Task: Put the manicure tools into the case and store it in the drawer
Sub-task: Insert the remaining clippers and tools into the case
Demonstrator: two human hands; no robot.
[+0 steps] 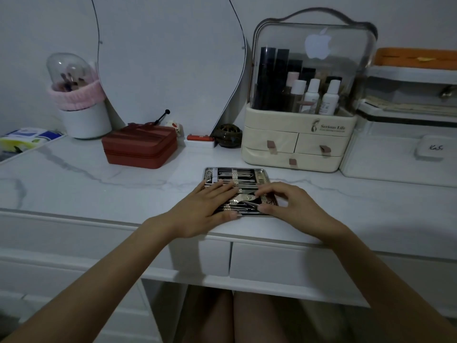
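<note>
On the counter, head view: the manicure case (236, 178) lies open and flat near the front edge of the marble-patterned counter (74, 184); every place below is given relative to this case.
Case contents: slim metal tools sit under straps in the far half; the near half is largely covered by the hands, so how many slots are filled cannot be told.
Left hand (210, 209): lies flat with straight fingers across the left part of the near half, pressing it down and gripping nothing.
Right hand (284, 201): fingers curled, thumb and fingertips pinching a shiny nail tool (243, 197) at the middle of the near half; it looks like clippers, though the dim light leaves this uncertain.
Behind the case, left: a red zip box (141, 147).
Behind the case, right: a cream cosmetic organiser (296, 144) with a clear lid and small drawers.
Below the case: two white drawers (284, 261) under the front edge, both closed.
Step in hand: probably seating this tool into its strap while the other hand steadies the case.
Next move: likely push the tool fully under its strap, check that nothing stands proud, fold the far half over, then pull a drawer open for the closed case.
</note>
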